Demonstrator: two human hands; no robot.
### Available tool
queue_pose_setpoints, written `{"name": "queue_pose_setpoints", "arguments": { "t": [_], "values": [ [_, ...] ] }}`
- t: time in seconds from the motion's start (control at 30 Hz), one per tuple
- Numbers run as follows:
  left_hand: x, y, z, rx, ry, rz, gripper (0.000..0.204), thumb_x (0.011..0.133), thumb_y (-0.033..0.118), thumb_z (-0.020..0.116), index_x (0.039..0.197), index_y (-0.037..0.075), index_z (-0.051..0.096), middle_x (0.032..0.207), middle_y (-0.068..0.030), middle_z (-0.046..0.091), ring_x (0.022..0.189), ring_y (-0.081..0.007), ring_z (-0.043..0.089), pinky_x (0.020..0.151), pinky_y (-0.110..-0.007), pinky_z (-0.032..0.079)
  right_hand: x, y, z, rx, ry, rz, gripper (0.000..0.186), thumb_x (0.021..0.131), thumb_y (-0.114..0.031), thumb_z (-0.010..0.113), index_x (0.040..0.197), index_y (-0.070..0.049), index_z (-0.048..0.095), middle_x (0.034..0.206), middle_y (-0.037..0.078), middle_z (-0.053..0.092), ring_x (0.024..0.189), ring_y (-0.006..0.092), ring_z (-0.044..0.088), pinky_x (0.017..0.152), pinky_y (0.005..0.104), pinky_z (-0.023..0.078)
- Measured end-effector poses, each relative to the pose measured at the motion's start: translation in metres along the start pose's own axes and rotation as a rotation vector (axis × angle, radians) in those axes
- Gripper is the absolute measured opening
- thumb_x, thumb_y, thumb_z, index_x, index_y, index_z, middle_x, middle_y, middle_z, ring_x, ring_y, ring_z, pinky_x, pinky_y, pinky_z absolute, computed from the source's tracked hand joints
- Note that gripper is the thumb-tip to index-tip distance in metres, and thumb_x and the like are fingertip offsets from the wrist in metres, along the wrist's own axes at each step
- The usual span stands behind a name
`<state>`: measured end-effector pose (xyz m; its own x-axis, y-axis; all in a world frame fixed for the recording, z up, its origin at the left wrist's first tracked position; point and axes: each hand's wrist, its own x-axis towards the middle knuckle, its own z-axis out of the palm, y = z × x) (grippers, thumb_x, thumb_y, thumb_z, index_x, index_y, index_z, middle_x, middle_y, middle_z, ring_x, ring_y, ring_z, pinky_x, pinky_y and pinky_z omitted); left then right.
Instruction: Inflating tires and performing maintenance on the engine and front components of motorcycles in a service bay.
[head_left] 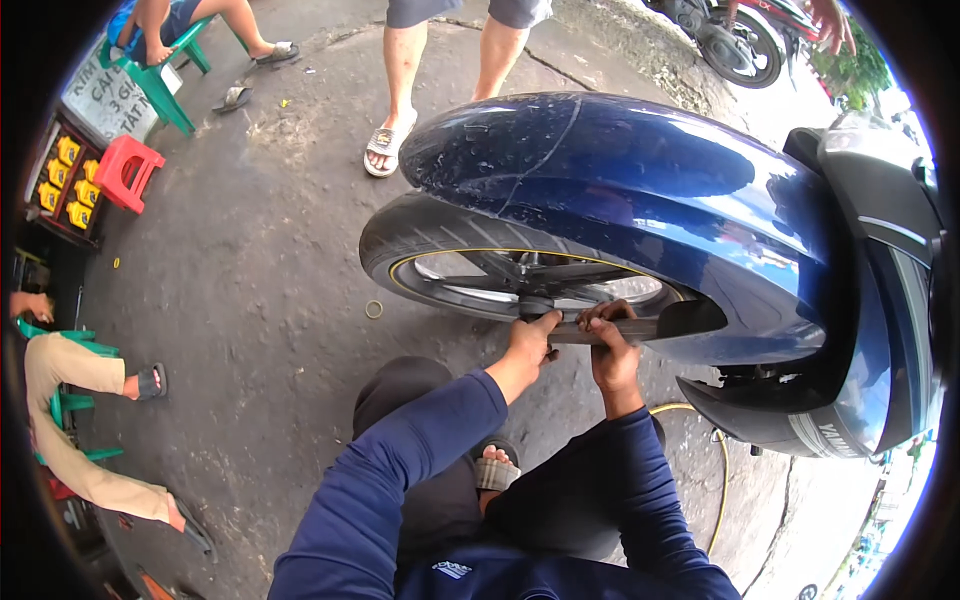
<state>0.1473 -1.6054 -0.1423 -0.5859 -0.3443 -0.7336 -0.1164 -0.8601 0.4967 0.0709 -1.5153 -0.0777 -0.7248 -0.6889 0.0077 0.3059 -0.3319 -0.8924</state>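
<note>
The left hand (pixel 530 345) is partly curled at the hub (pixel 536 306) of the front wheel (pixel 520 268), its thumb stretched toward this hub; whether the fingers have hold of some small part, I cannot tell, because they are mostly hidden. The right hand (pixel 615 358) is bent around the fork (pixel 638 328), so it seems to hold it, but how firmly is not visible. The fork runs from the hub toward the back end of the fender (pixel 620 190), across the near face of the wheel, and the tyre (pixel 385 245) comes out past the front edge of the fender.

I judge that the first danger is for the fingers. Those of the right hand are close to the spokes; if the wheel turns, perhaps from a push on the tyre, they could be pinched between a spoke and the fork. What supports the bike (pixel 885 340) I cannot see; if it rolls or leans, the same can happen. A slip of the left hand would probably bring the knuckles against the hub. A small part, if there is one, could fall to the ground (pixel 250 300) and roll under the wheel. The foot (pixel 497 460) below has bare toes in a sandal, therefore a dropped thing could hurt it. The yellow hose (pixel 726 490) could catch somebody's step.
</note>
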Motion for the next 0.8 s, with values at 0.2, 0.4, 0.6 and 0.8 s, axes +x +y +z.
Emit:
{"name": "queue_pose_setpoints", "arguments": {
  "t": [0.2, 0.4, 0.6, 0.8],
  "values": [
    [-0.007, 0.004, 0.002, 0.022, 0.028, -0.003, 0.023, 0.08, 0.029, 0.069, 0.084, 0.008, 0.06, 0.077, -0.0015, 0.054, 0.06, -0.0134, 0.047, 0.051, -0.031, 0.047, -0.002, -0.005, 0.004, -0.028, -0.008, -0.014, 0.013, 0.076, 0.001, 0.059, 0.078, -0.003, 0.046, 0.077, 0.009, 0.051, 0.077, 0.0193, 0.052, 0.079, 0.0339, 0.041],
    [-0.007, 0.01, -0.002, 0.071, -0.023, -0.022, 0.026, 0.08, 0.031, 0.069, 0.086, 0.008, 0.06, 0.075, -0.0013, 0.053, 0.059, -0.0132, 0.047, 0.05, -0.03, 0.046, 0.001, -0.009, 0.008, -0.105, 0.008, 0.019, 0.017, 0.076, -0.005, 0.06, 0.077, -0.006, 0.044, 0.073, 0.007, 0.047, 0.076, 0.02, 0.049, 0.086, 0.0376, 0.038],
    [-0.001, 0.018, -0.013, 0.298, -0.068, -0.055, 0.04, 0.079, 0.043, 0.07, 0.089, 0.005, 0.06, 0.071, -0.0022, 0.053, 0.053, -0.0128, 0.047, 0.049, -0.03, 0.044, -0.001, -0.01, 0.01, -0.042, 0.042, 0.035, 0.014, 0.079, 0.0, 0.059, 0.079, -0.005, 0.047, 0.079, 0.008, 0.052, 0.082, 0.0194, 0.051, 0.086, 0.0355, 0.038],
    [-0.006, 0.05, -0.044, 0.753, -0.319, -0.029, 0.064, 0.084, 0.062, 0.054, 0.097, -0.001, 0.062, 0.072, -0.0097, 0.06, 0.064, -0.0186, 0.059, 0.056, -0.034, 0.048, -0.005, -0.002, 0.018, -0.06, 0.174, 0.028, 0.013, 0.079, 0.0, 0.06, 0.082, -0.006, 0.048, 0.084, 0.007, 0.052, 0.086, 0.0196, 0.053, 0.087, 0.0353, 0.039]
  ]
}}
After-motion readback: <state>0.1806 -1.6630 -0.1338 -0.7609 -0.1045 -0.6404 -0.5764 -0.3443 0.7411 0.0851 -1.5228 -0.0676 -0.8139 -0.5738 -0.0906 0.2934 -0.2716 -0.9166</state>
